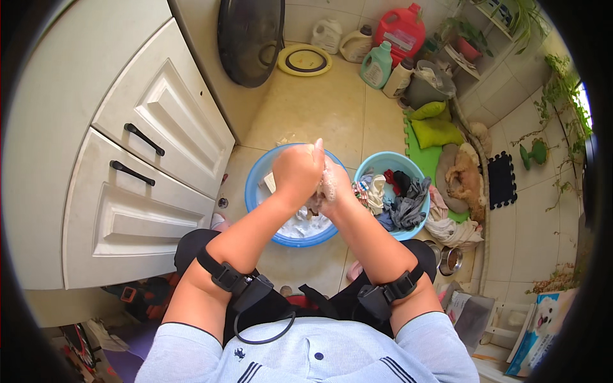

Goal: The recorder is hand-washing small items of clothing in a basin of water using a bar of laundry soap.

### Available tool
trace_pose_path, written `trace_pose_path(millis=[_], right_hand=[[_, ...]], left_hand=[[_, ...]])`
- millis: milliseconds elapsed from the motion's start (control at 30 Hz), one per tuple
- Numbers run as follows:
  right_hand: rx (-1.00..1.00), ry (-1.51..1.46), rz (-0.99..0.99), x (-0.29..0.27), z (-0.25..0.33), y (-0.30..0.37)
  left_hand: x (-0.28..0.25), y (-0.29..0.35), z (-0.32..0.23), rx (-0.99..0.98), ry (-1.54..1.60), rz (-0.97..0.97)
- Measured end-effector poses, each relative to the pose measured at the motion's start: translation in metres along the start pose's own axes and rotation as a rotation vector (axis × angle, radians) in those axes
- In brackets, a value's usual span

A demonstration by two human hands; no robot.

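Over a blue basin [300,242] of soapy water on the floor, my two hands are pressed together. My left hand [297,170] is closed in a fist with its thumb raised. Foam coats my right hand [330,184], which is curled closed against the left. A wet bit of something brownish shows below them, too hidden to name. White suds [300,226] lie in the basin, and a pale flat-sided object [269,182] leans at its left inside. Just right stands a light-blue basin [382,163] holding a heap of mixed clothes [403,203].
White cabinets [159,121] rise on the left. Several detergent bottles [377,66] and a yellow round lid [305,60] stand far back. On the right, a dog [467,175] lies near green mats [421,142]. Metal bowls [451,260] sit by my right knee.
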State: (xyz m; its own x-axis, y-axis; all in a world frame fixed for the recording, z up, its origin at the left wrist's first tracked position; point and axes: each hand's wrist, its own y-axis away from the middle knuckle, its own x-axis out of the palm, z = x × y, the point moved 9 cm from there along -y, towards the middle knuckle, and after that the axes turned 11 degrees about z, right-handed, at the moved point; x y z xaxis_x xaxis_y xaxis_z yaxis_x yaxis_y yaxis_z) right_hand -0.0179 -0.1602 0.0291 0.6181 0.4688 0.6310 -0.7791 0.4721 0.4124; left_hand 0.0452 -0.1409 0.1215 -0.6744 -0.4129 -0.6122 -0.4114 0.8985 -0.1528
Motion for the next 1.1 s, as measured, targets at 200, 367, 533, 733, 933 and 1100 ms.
trace_pose_path(millis=[200,367,533,733,933,1100], right_hand=[[0.006,-0.312,0.051,-0.007,0.003,-0.004],[0.037,0.056,-0.186,0.001,-0.001,0.01],[-0.045,-0.2,-0.068,-0.033,0.007,-0.015],[-0.15,0.029,-0.166,0.004,0.017,0.008],[-0.153,0.03,-0.129,-0.016,0.027,0.008],[-0.226,-0.044,-0.024,0.005,0.038,0.014]], left_hand=[[0.023,0.014,-0.007,0.049,-0.034,0.065],[0.002,-0.001,0.013,-0.064,-0.033,0.04],[0.029,0.024,-0.03,0.168,-0.096,0.096],[-0.005,-0.017,0.02,-0.019,0.267,0.099],[0.001,-0.015,0.028,-0.194,1.005,0.366],[0.01,-0.012,0.029,-0.205,0.912,0.441]])
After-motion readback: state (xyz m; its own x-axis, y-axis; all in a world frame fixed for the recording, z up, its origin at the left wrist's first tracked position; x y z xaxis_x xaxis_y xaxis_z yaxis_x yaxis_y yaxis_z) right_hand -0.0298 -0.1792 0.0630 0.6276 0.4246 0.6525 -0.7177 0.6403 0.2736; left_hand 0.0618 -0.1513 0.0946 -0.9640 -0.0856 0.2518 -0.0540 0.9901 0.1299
